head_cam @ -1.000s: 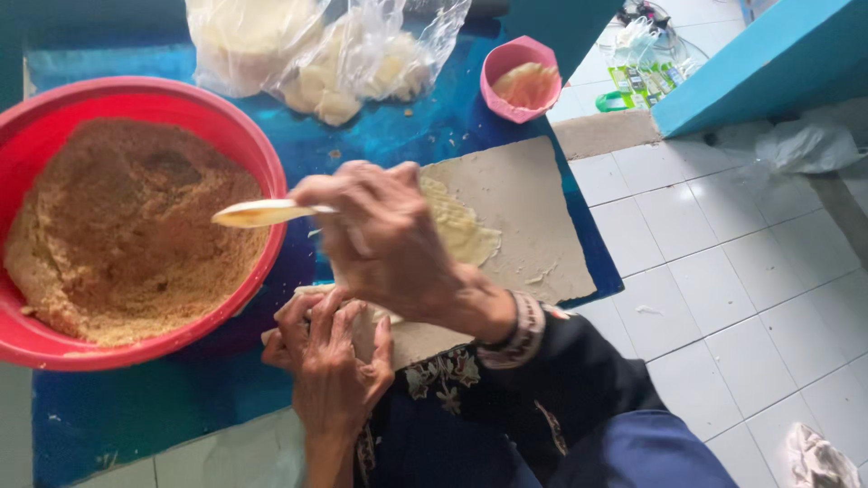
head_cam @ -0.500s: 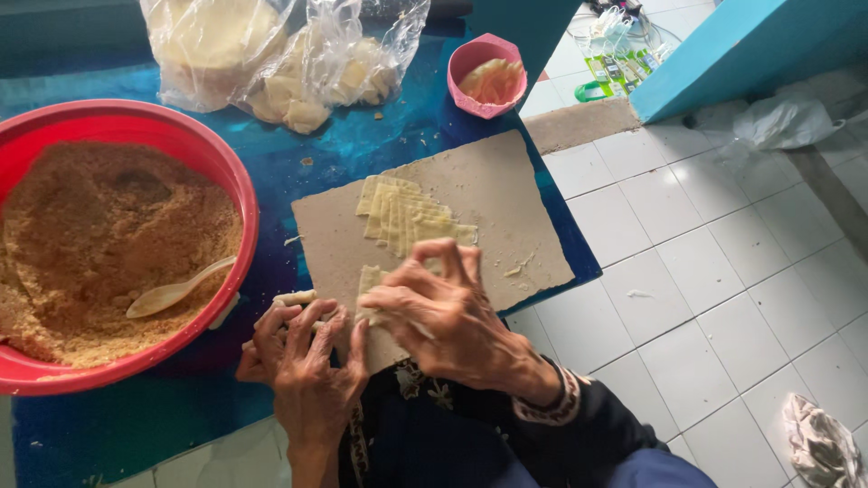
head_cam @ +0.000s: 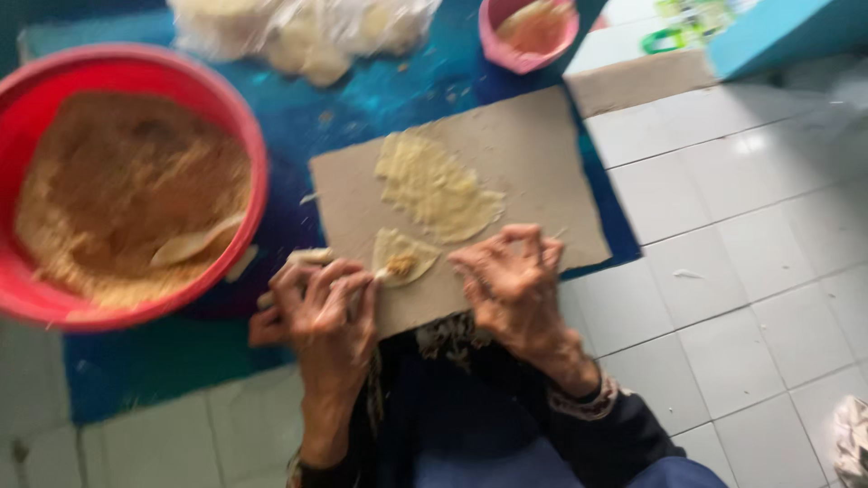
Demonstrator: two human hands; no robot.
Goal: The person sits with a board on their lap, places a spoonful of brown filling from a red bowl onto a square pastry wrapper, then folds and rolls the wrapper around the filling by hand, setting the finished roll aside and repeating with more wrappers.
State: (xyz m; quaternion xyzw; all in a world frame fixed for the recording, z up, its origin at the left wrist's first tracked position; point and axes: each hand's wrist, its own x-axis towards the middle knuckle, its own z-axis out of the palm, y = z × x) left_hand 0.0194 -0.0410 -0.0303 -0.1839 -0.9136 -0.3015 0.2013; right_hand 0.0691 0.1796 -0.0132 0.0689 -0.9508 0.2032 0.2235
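The left hand rests on the near edge of a grey cardboard sheet, its fingers curled and pinching the left corner of a small folded wrapper that shows a dab of brown filling at its open side. The right hand lies just to the right of that piece, fingers bent with the tips drawn together; whether it grips anything I cannot tell, as the picture is blurred. A larger pale wrapper sheet lies flat on the cardboard beyond the folded one, touching or nearly touching it. To the left stands a big red basin of brown crumbly filling with a pale spoon lying in it. A clear plastic bag of more wrappers sits at the far edge of the blue mat, and a small pink bowl stands beside it. Judging by this, the folding and sealing of a filled wrapper is in hand; closing it would call for both hands pressing the open edge down over the filling
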